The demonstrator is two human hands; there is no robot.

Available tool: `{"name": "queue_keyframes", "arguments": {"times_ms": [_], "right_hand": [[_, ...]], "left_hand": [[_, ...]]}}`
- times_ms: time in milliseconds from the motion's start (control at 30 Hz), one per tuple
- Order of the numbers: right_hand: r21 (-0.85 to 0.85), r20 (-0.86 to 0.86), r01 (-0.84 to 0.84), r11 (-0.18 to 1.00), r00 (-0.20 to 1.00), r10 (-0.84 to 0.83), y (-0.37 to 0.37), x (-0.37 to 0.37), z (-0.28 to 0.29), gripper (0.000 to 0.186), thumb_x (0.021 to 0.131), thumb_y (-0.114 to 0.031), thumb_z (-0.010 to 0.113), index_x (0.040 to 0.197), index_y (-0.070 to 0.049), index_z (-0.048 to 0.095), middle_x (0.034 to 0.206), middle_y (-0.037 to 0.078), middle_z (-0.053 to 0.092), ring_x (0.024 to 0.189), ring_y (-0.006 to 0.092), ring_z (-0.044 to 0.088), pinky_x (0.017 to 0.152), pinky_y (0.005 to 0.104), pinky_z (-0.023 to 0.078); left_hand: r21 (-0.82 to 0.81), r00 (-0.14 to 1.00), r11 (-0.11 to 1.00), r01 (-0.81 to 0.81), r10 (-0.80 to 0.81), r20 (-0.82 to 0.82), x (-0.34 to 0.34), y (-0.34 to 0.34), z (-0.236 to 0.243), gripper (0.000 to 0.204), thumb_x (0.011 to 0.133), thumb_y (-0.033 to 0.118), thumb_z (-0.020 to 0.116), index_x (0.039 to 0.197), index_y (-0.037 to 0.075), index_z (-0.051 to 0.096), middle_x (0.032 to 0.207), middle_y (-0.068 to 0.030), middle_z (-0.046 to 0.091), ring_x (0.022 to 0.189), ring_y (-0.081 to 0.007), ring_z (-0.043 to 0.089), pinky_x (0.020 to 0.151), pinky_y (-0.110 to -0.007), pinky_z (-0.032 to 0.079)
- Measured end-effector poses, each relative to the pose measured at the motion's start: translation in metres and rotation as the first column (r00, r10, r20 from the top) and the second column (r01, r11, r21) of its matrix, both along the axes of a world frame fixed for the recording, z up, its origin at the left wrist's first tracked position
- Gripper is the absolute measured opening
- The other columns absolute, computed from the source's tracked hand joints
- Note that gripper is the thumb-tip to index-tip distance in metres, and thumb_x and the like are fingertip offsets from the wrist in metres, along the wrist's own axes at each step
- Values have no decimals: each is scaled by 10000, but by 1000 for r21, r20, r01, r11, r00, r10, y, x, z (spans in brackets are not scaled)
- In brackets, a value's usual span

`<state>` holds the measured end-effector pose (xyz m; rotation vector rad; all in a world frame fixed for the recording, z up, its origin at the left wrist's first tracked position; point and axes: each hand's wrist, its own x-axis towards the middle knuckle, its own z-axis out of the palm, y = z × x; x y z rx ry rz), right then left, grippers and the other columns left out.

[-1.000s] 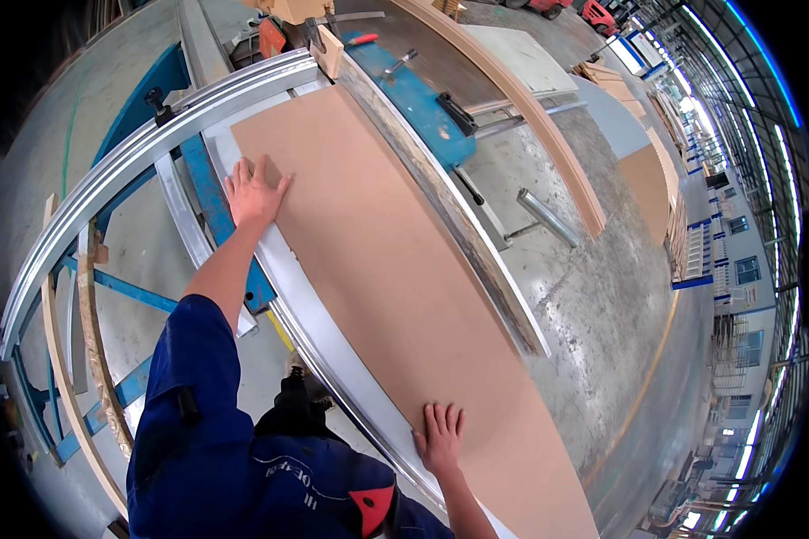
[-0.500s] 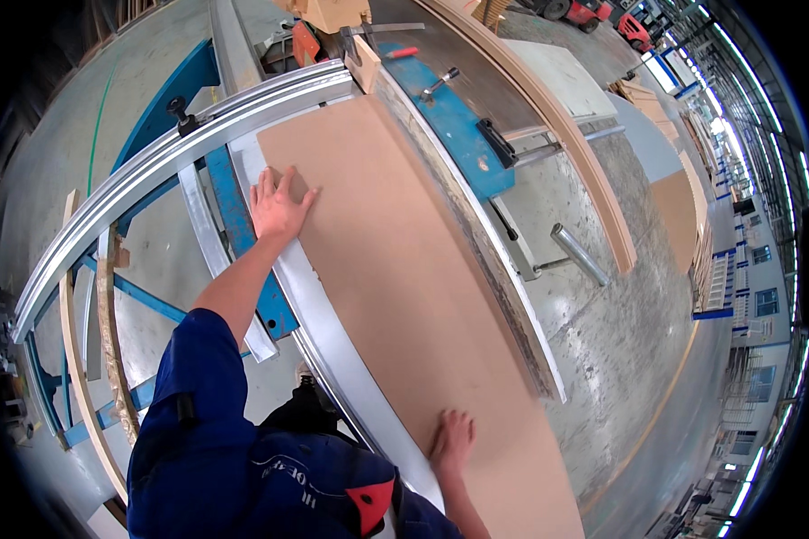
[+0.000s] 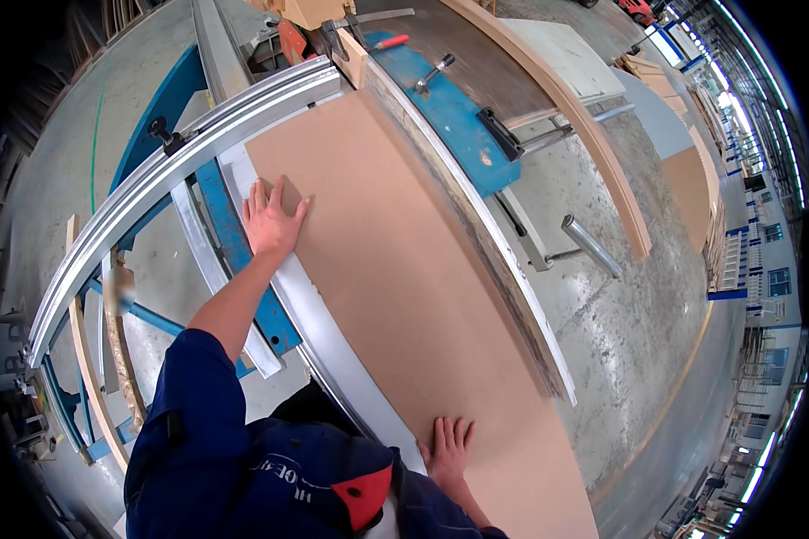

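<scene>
A long, smooth, flat tan board (image 3: 404, 260) is touched by the wide-spread left hand (image 3: 272, 220) at centre-left and loosely spread right hand (image 3: 447, 456) at lower centre.

Plain tan board (image 3: 395, 260), navy sleeve (image 3: 198, 386)

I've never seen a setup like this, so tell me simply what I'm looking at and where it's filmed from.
You're looking down from a fisheye camera on a person's head, so straight edges appear curved. There's no robot, just two bare hands. A long brown board lies over a pale metal strip, with a silver rail across its far end. The left hand rests farther along the board's left edge; the right hand rests nearer the body. Both have spread fingers; neither appears to be lifting anything.
</scene>
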<state>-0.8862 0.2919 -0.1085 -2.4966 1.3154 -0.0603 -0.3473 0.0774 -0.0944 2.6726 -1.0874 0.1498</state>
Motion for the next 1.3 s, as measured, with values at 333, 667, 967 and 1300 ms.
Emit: {"name": "queue_keyframes", "arguments": {"times_ms": [333, 667, 967, 1300], "right_hand": [[-36, 34, -34, 999, 999, 35, -8, 4, -4, 638, 919, -433, 750, 1397, -32, 621, 1359, 133, 640, 1347, 485, 506, 1203, 745, 246], [-35, 144, 112, 993, 984, -106, 2, -5, -19, 710, 834, -440, 840, 1395, -57, 633, 1364, 136, 656, 1373, 399, 543, 1234, 656, 276], [12, 9, 119, 993, 993, -119, 23, -37, -25, 764, 897, -472, 761, 1431, 36, 559, 1417, 231, 599, 1388, 489, 485, 1223, 683, 257], [-8, 86, 91, 996, 992, -90, 9, -33, -23, 743, 911, -446, 756, 1424, 53, 560, 1400, 242, 609, 1380, 505, 487, 1230, 692, 229]], "left_hand": [[-44, 1000, 999, 21, -20, 17, 9, 0, -13, 744, 957, 632, 632, 1561, 211, 526, 1667, -200, 371, 1582, -297, 289, 1295, -495, 195], [-31, 997, 997, 73, -71, 41, 21, 5, -30, 655, 972, 645, 603, 1517, 282, 588, 1655, -200, 400, 1577, -308, 312, 1291, -520, 204], [-121, 996, 989, 84, -86, -7, 25, 7, -33, 629, 987, 611, 599, 1511, 263, 593, 1657, -188, 402, 1578, -295, 311, 1297, -515, 197], [-149, 996, 985, 83, -85, -8, 33, 5, -37, 592, 1004, 590, 587, 1494, 260, 609, 1634, -189, 434, 1567, -300, 328, 1293, -515, 205]]}}
